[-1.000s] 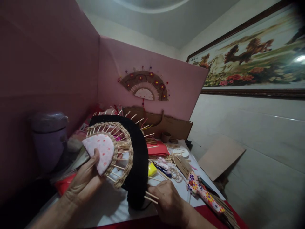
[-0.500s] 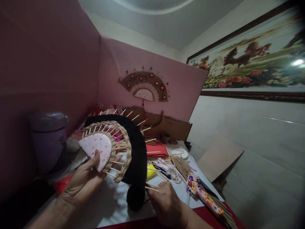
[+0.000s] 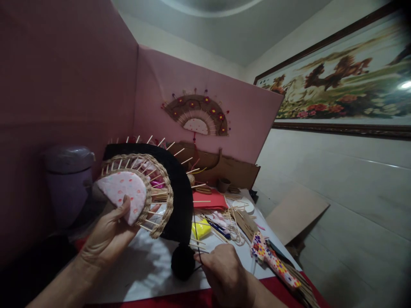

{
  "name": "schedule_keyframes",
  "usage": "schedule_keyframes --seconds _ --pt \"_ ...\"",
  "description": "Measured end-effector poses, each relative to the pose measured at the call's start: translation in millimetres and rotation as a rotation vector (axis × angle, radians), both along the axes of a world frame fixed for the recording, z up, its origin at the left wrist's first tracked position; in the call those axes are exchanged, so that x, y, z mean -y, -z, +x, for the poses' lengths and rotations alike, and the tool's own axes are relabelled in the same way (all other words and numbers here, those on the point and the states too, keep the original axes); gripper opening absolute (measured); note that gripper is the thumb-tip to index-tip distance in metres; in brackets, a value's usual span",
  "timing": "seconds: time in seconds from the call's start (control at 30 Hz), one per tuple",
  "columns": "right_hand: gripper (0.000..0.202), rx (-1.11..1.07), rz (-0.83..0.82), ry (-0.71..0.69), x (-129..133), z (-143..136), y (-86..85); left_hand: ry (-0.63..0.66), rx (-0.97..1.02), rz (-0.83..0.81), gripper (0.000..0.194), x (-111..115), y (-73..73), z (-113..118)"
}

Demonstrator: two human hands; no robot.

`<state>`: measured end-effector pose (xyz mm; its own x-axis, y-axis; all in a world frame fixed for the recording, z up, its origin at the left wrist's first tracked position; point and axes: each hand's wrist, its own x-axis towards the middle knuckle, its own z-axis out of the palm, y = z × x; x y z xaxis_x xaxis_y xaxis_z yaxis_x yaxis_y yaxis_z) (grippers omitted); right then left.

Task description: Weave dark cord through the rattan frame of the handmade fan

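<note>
Beside tabletop's red edge, hands (image 3: 224, 267).

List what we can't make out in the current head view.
All head view:
- Left hand: most fingers hidden behind the fan.
- Right hand: fingertip grip on the black yarn, masked by its own curled fingers.
- Framed picture: right end cut off by the image edge.
- Lilac container: base lost in shadow.
</note>
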<state>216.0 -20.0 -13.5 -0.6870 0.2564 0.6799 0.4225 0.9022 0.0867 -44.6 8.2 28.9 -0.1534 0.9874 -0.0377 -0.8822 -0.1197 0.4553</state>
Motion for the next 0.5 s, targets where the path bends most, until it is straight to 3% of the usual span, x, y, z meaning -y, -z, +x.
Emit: schedule_keyframes --seconds 0.17,0.5 --pt "0.016 -0.044 0.027 -0.034 0.6 1.4 0.5 0.026 0.028 0.024 0.037 -0.3 -3.2 -2.7" --pt "0.017 -0.077 -0.007 -0.028 5.9 0.5 -0.7 0.016 -0.053 0.073 0.036 -2.7 3.8 -8.6"
